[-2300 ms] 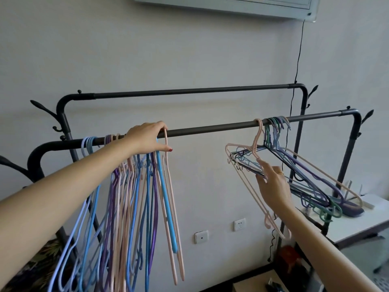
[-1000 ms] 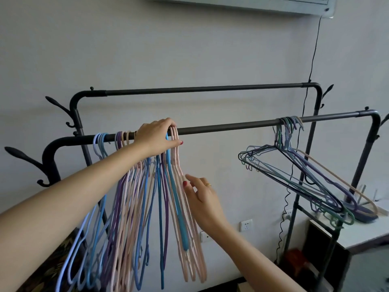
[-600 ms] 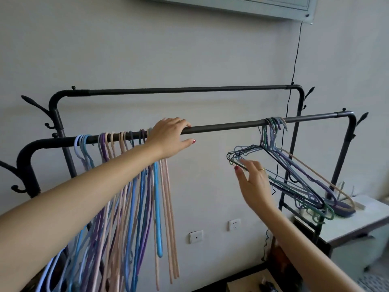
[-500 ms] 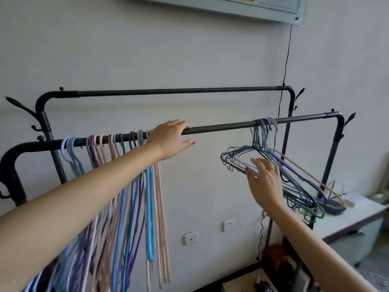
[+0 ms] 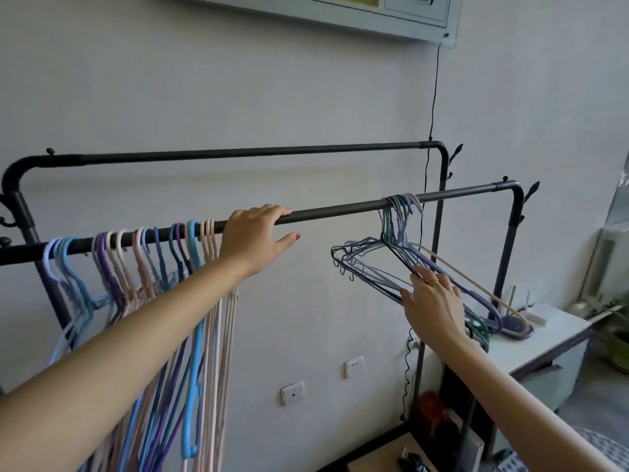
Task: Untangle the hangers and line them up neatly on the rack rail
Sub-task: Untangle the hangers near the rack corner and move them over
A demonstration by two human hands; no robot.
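a person's left hand (image 5: 253, 238) rests on top of the front black metal rack rail (image 5: 335, 211), fingers laid over the bar and thumb stretched out straight below it, gripping nothing else. to the left of that hand, a row of thin plastic hangers in pink, blue, purple and lilac (image 5: 160, 267) hangs by its hooks along the same rail, the bodies turned edge-on and dropping down behind the left forearm; the nearest pink hooks sit just beside the wrist. further right on the rail, well apart from the row, a tangled bunch of thin hangers in dark blue, green, purple and beige (image 5: 384, 264) hangs from hooks crowded together (image 5: 400, 206), the frames splayed flat and tilted down toward the right. the right hand (image 5: 434, 306), wearing a gold ring, reaches up into the lower side of this bunch, fingers extended and touching the thin bars; whether any finger curls round one cannot be told. a second black rail (image 5: 255, 152) runs behind and above the front one, against a pale grey wall (image 5: 204, 80). a black cord (image 5: 434, 97) drops down the wall from a framed board (image 5: 391, 15) at the top edge. two white wall sockets (image 5: 354, 366) sit low on the wall, and a white cabinet (image 5: 544, 342) stands at right under the tips of the tangled hangers.
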